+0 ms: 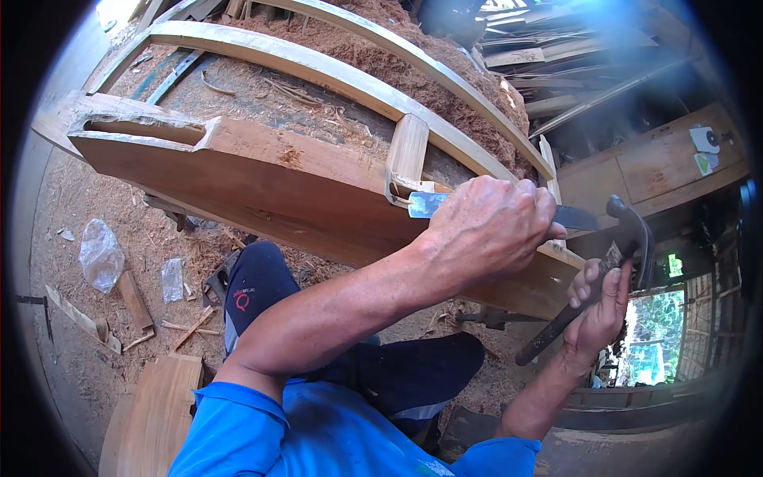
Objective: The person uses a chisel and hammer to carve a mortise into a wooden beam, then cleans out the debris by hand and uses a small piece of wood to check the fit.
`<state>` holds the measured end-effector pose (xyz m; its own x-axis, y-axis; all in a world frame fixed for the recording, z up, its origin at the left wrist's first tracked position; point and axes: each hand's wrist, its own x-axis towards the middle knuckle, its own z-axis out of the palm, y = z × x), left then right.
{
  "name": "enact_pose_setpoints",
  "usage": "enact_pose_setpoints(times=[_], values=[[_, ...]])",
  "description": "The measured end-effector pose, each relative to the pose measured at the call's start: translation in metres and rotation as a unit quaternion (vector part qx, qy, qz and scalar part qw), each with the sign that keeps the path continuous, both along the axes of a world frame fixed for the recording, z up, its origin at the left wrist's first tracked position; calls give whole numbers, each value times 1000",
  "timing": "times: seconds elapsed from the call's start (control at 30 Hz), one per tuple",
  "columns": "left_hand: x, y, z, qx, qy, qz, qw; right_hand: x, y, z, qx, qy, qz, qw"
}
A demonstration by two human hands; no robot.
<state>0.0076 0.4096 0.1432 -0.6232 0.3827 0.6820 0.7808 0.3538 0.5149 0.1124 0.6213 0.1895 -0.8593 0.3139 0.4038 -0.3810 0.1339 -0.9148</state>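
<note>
My left hand (485, 226) is closed around a flat metal blade, like a chisel (427, 204), whose shiny end meets a notch in a brown wooden board (254, 183) beside a short upright wooden piece (407, 151). To the lower right, my right hand (596, 310) grips the dark handle of a claw hammer (640, 230); its head is raised near the far end of the blade, apart from it as far as I can see. The board has a long carved slot at its left end, and long pale rails (286, 56) run behind it.
Wood shavings (350, 48) pile behind the frame. Stacked planks (540, 56) and a cabinet top (652, 159) are at right. Plastic bags (102, 256) and offcuts (135, 302) lie on the floor at left. A wide plank (163, 405) is at lower left; a bright opening (652, 334) is at right.
</note>
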Motion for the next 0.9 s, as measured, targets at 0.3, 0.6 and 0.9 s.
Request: enact_pose_setpoints(times=[0.3,0.6,0.9], values=[[-2,-6,1,-20,-14,-29,999,-1,2,-11,39,19,7,999],[-2,-10,3,-17,-28,-11,999,-3,-3,-12,69,-8,37,997],[1,-5,-2,16,8,6,1000,0,-9,-6,79,23,59,995]])
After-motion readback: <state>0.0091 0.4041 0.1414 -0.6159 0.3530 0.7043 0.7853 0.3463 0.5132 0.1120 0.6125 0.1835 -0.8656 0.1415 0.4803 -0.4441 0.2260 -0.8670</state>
